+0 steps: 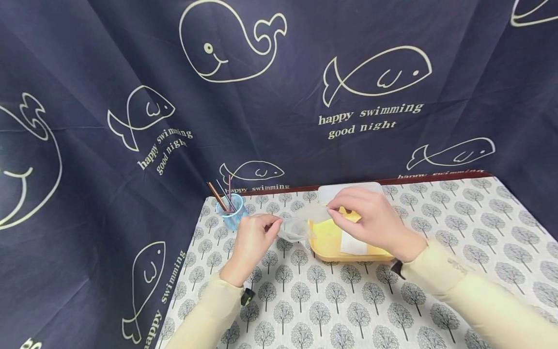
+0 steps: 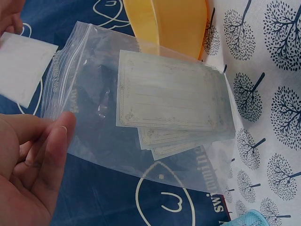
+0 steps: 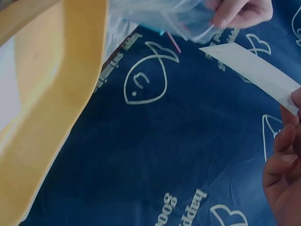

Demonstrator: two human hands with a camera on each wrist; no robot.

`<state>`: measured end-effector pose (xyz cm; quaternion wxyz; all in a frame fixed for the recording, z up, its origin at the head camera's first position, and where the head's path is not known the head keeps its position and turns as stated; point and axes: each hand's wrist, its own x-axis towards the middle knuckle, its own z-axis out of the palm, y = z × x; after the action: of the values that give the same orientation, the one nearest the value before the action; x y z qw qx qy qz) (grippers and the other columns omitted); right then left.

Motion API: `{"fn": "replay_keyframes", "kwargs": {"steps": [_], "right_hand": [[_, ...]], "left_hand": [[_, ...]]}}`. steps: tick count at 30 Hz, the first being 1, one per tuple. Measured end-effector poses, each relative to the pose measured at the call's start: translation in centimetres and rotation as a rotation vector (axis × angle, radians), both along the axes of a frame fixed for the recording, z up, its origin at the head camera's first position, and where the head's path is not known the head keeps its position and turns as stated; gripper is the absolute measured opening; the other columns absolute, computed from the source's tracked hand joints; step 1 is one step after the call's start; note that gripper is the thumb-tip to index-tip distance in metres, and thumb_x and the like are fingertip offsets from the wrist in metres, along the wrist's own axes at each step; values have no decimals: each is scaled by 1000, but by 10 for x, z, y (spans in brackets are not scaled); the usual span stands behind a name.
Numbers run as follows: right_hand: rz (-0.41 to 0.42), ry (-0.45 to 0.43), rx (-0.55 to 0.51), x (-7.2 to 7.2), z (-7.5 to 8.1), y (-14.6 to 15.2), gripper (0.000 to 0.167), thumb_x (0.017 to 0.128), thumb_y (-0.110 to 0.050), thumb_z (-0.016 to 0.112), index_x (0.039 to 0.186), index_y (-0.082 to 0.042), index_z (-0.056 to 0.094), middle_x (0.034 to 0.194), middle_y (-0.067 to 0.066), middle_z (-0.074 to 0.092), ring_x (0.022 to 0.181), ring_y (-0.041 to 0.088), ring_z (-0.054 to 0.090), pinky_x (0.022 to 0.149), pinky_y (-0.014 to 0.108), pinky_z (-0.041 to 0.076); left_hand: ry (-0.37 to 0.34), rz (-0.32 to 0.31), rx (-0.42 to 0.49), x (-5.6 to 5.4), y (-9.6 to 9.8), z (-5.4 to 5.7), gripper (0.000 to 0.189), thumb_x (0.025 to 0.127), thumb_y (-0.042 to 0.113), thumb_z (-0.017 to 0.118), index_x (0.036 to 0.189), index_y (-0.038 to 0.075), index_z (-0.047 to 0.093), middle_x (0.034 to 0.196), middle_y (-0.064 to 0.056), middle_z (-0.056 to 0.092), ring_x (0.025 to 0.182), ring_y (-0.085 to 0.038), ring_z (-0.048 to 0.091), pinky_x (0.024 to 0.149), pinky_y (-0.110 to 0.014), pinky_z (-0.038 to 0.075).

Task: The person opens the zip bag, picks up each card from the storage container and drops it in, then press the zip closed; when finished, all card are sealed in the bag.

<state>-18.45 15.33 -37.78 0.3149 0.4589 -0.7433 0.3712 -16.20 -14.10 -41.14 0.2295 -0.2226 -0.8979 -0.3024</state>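
My left hand (image 1: pixel 253 245) pinches the zip-seal edge of a clear plastic bag (image 2: pixel 96 103) between thumb and fingers. Several pale cards (image 2: pixel 174 92) with a thin printed border and ruled lines lie fanned inside the bag. A single whitish card (image 3: pixel 256 75) is pinched by its end in my right hand (image 1: pixel 370 218). This card is held just beyond the bag's sealing end, apart from it in the left wrist view. Under my right hand stands a yellow tray (image 1: pixel 324 253), partly hidden by the hand.
A white piece of paper or card (image 1: pixel 353 245) lies in the tray. Behind it is a white flat rectangular object (image 1: pixel 327 193). At the back left stands a light blue cup (image 1: pixel 233 220) with several thin sticks (image 1: pixel 222 201). A tree-patterned cloth covers the table; a dark blue curtain hangs behind.
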Motion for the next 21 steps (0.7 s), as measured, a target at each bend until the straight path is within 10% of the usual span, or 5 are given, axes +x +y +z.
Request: {"fn": "replay_keyframes", "kwargs": {"steps": [21], "right_hand": [[-133, -211, 236, 5, -37, -42, 6, 93, -18, 74, 96, -17, 78, 99, -7, 74, 89, 12, 70, 76, 34, 59]], "left_hand": [[-23, 13, 18, 1, -1, 2, 8, 95, 7, 75, 92, 4, 82, 80, -6, 78, 56, -5, 67, 53, -12, 51]]}}
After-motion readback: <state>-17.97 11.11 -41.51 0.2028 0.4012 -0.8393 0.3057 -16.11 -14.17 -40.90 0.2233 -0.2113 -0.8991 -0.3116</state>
